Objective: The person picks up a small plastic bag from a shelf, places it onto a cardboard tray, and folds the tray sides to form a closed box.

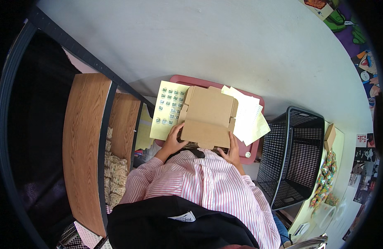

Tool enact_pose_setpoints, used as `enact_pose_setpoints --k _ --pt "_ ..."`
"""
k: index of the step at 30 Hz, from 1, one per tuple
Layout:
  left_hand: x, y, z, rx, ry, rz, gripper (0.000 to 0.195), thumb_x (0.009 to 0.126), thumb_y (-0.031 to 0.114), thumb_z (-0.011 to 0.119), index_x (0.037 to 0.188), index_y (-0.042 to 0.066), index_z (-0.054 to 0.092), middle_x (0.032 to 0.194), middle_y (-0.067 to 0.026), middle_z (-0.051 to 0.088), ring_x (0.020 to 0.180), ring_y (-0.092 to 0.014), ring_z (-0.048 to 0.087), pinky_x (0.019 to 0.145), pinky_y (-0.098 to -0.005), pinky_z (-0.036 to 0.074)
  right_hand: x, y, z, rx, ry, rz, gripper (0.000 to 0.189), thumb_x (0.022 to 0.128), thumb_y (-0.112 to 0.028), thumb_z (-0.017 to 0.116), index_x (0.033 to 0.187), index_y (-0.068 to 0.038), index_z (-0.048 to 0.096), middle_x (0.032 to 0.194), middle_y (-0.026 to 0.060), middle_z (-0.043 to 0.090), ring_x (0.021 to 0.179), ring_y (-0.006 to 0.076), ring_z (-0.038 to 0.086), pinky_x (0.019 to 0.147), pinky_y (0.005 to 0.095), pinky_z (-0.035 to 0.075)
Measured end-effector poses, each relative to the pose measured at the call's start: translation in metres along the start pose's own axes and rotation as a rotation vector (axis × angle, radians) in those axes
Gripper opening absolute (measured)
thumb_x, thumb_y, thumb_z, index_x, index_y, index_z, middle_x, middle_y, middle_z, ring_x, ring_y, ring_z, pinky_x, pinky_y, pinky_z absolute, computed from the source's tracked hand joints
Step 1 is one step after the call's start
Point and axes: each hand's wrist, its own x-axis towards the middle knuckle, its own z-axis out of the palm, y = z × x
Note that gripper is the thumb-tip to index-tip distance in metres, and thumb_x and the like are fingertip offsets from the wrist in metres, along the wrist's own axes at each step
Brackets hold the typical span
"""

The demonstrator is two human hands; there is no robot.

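Observation:
A brown cardboard mailer box [207, 107] lies spread before me, its flaps and tabs showing along the edges. My left hand [174, 141] grips its near left corner, thumb along the near edge. At the near right corner, my right hand [232, 152] holds it with the fingers on the side and the thumb below. What lies under its near edge is mostly hidden. To the left, partly covered by the cardboard, is a pale yellow sheet of round stickers [166, 105] with some gaps in its rows. Several loose sheets of paper [249, 116] overlap on the right.
Beneath everything is a red plastic surface [194, 80] with a round sticker [247, 154]. A black plastic crate [287, 162] stands to the right, near colourful packets [325, 180]. Wooden shelves [85, 149] holding bagged goods [115, 171] are on the left. A white wall [210, 40] rises ahead.

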Motion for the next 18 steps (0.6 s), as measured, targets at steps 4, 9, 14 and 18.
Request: enact_pose_setpoints --k 4,9,14,18 --pt "0.002 -0.012 0.009 -0.131 0.079 -0.019 0.066 0.067 0.001 0.064 0.127 0.002 0.036 0.119 -0.0188 0.047 0.110 -0.033 0.047 0.092 -0.0371 0.041 0.001 0.001 0.005 0.003 0.032 0.112 0.064 0.072 -0.002 0.060 0.130 -0.002 0.034 0.125 0.0226 0.041 0.115 0.0390 0.041 0.095 0.0405 0.038" --pt "0.018 -0.024 0.019 0.016 0.169 -0.041 0.053 0.066 -0.007 0.058 0.117 0.002 0.045 0.108 -0.0179 0.052 0.099 -0.033 0.053 0.083 -0.0360 0.045 0.025 -0.012 0.003 -0.069 0.145 0.123 0.048 0.067 0.008 0.055 0.113 -0.004 0.046 0.110 0.0197 0.050 0.101 0.0404 0.050 0.085 0.0430 0.043" --pt "0.039 -0.022 0.017 0.020 0.170 -0.111 0.032 0.063 -0.007 0.057 0.092 0.004 0.051 0.089 -0.0138 0.054 0.085 -0.033 0.055 0.071 -0.0373 0.045 0.036 -0.014 0.004 -0.129 0.174 0.203 0.035 0.070 0.007 0.054 0.104 0.003 0.051 0.098 0.0223 0.057 0.090 0.0404 0.056 0.080 0.0405 0.045" --pt "0.043 -0.019 0.020 0.092 0.177 -0.133 0.029 0.064 -0.005 0.059 0.088 0.005 0.048 0.087 -0.0110 0.054 0.082 -0.032 0.055 0.068 -0.0374 0.045 0.036 -0.015 0.007 -0.118 0.188 0.230 0.032 0.072 0.004 0.055 0.104 0.004 0.050 0.097 0.0227 0.057 0.089 0.0407 0.056 0.079 0.0396 0.045"
